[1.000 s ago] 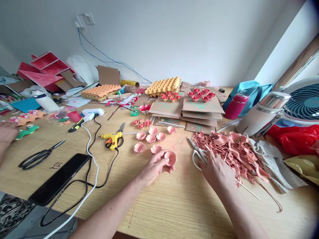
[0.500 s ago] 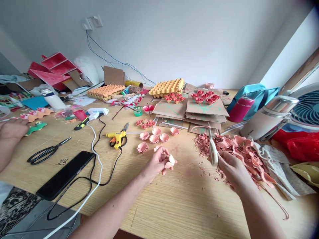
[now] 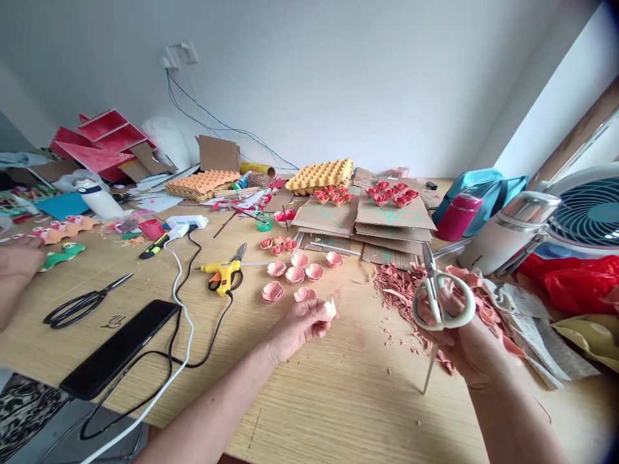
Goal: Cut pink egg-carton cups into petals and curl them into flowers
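My left hand [image 3: 302, 330] is closed, pinching a small pale pink petal cup [image 3: 329, 310] cut from what looks like egg carton, above the table's middle. Several similar carton flowers [image 3: 314, 271] stand just beyond it, some with cups nested inside one another. In my right hand [image 3: 464, 341] are white-handled scissors [image 3: 443, 301], blades pointing up and away, finger loops facing me. A thin pale stick [image 3: 429, 370] juts down below that hand; its upper end is hidden. Under and behind the right hand lie pink carton scraps [image 3: 401, 290] and shavings.
To the left are a yellow glue gun [image 3: 223, 276], black scissors [image 3: 87, 301], a phone [image 3: 120, 348] and trailing cables. Another person's hand [image 3: 19, 258] rests at the far left. Stacked cardboard [image 3: 394, 216] bearing red flowers stands behind; a steel-topped flask [image 3: 512, 229] stands right.
My right hand has turned, so the scissors' loops now face me, and a thin stick shows beneath it. My left hand still holds the petal cup, slightly turned.
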`<state>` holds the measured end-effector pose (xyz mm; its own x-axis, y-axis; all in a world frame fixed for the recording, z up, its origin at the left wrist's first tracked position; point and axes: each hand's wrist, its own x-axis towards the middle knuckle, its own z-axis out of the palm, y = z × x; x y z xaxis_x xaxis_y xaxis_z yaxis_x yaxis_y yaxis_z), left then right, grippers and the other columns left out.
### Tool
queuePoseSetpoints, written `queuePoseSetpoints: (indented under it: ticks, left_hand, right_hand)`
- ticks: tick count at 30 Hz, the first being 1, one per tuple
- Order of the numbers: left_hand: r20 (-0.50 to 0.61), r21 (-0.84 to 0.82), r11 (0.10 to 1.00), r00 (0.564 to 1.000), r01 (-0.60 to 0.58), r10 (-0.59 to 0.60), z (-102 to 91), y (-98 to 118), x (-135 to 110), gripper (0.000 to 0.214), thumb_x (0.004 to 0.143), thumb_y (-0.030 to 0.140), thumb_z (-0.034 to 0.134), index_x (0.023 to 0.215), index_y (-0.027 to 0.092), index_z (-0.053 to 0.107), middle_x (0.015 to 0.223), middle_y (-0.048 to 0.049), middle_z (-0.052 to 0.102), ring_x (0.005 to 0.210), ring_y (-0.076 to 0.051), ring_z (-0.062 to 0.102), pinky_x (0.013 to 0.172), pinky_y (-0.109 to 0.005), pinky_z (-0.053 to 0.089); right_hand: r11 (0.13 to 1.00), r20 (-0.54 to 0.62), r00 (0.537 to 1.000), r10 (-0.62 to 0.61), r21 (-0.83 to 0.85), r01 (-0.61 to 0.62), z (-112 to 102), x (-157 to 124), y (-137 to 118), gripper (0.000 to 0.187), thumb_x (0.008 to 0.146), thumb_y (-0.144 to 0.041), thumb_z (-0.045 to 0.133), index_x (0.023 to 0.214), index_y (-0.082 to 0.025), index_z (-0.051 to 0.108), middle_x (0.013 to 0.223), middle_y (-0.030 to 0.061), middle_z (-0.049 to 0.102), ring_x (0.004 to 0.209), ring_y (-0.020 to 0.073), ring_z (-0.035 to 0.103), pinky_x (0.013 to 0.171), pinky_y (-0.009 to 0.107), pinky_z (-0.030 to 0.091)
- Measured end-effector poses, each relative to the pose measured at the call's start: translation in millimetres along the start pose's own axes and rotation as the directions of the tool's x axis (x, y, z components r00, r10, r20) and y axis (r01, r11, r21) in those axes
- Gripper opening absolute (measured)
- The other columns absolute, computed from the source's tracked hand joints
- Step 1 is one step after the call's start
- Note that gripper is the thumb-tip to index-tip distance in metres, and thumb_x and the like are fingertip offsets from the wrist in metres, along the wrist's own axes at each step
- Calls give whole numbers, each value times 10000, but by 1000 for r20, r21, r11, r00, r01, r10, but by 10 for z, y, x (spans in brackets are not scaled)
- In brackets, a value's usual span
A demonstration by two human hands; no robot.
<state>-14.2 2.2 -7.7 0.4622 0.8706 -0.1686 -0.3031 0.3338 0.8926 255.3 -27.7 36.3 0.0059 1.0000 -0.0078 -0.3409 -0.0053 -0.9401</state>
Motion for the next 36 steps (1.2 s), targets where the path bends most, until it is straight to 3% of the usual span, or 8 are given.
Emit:
queuePoseSetpoints:
  ticks: [4,7,10,12,16,20,25,36]
  left_hand:
    - [-60,105,994,997,-43,50,13,2,-15,344,701,436,799,753,131,648,801,-22,589,696,-87,512,599,-193,390]
    - [-88,219,966,983,-137,159,52,22,-37,312,720,442,779,744,147,680,984,-56,633,908,-154,565,730,-235,435]
    - [-69,281,937,970,-207,234,84,36,-47,278,749,415,759,717,150,681,899,-37,643,906,-165,577,841,-276,428]
    - [-74,285,932,964,-224,254,86,30,-44,263,770,400,743,724,152,670,770,-8,626,813,-146,574,848,-279,417]
    - [-64,271,926,955,-261,289,61,0,-31,234,796,364,727,747,150,648,739,5,615,784,-136,568,829,-264,409]
    - [-55,216,923,940,-318,337,55,-8,-33,194,809,333,720,819,152,651,815,-20,640,853,-165,593,861,-289,426]
    - [-85,168,913,917,-372,389,71,10,-53,161,799,307,736,817,161,671,794,-6,639,811,-147,585,872,-286,425]
    - [-43,208,888,904,-409,426,56,22,-62,134,840,292,694,858,159,689,867,-27,675,855,-156,619,870,-287,454]
  right_hand:
    - [991,62,997,37,-134,-29,30,-101,-32,340,791,-524,671,906,-210,606,603,-14,515,432,60,281,369,198,151]
    - [951,66,995,-80,-295,96,42,-234,-72,393,746,-541,707,968,-231,614,642,14,560,569,141,467,468,250,358]
    - [854,109,988,-105,-500,146,97,-340,-59,344,789,-540,652,933,-233,597,622,-8,539,549,141,464,474,254,356]
    - [724,154,983,-100,-666,178,166,-364,-5,268,834,-484,612,836,-220,563,637,-18,517,548,126,456,475,239,339]
    - [283,282,931,-231,-896,341,334,-327,129,168,867,-369,560,795,-223,517,683,-16,552,587,126,499,532,237,353]
    - [79,411,878,-245,-894,441,449,-296,192,139,852,-356,572,822,-231,517,742,-5,579,669,153,549,623,268,399]
    - [-20,447,857,-258,-889,458,472,-276,266,186,833,-397,610,903,-237,546,808,20,603,744,194,568,666,300,404]
    - [-95,478,828,-293,-876,473,443,-246,346,202,851,-407,595,954,-235,569,853,44,627,785,205,583,665,301,393]
